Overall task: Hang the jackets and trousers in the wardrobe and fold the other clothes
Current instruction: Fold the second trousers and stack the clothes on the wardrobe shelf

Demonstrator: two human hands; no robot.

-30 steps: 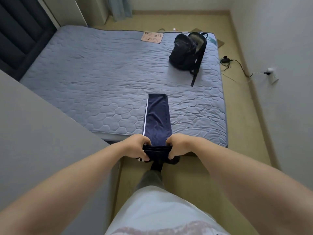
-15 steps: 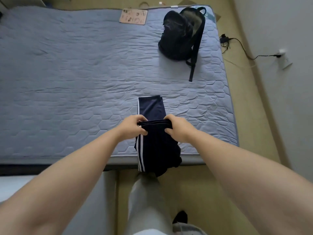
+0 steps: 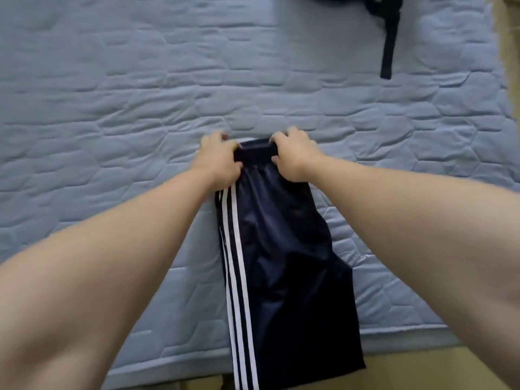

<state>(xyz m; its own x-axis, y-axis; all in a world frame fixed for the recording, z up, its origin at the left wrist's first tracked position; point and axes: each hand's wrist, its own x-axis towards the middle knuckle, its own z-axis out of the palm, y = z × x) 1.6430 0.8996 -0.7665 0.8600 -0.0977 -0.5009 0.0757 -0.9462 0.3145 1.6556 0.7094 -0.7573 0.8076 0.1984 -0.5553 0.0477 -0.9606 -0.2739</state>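
- Forward onto the bed (image 3: 126, 114) both hands have carried the waistband (image 3: 254, 151) since a moment ago — fingers (image 3: 281, 135) of left hand (image 3: 218, 159) and right hand (image 3: 292, 160) curl round its two corners.
- Back from the fingers, the navy trousers (image 3: 284, 263) lie doubled, overhanging the bed edge.
- Doubling looks nearly done — hanging in the wardrobe remains.

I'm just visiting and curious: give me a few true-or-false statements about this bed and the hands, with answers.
1. Both the left hand and the right hand grip one end of the navy trousers. True.
2. The trousers' side stripes are red. False: the stripes are white.
3. The trousers lie on a wooden table. False: they lie on a quilted mattress, reaching past its near edge.
4. A black strap lies on the mattress, apart from the trousers. True.
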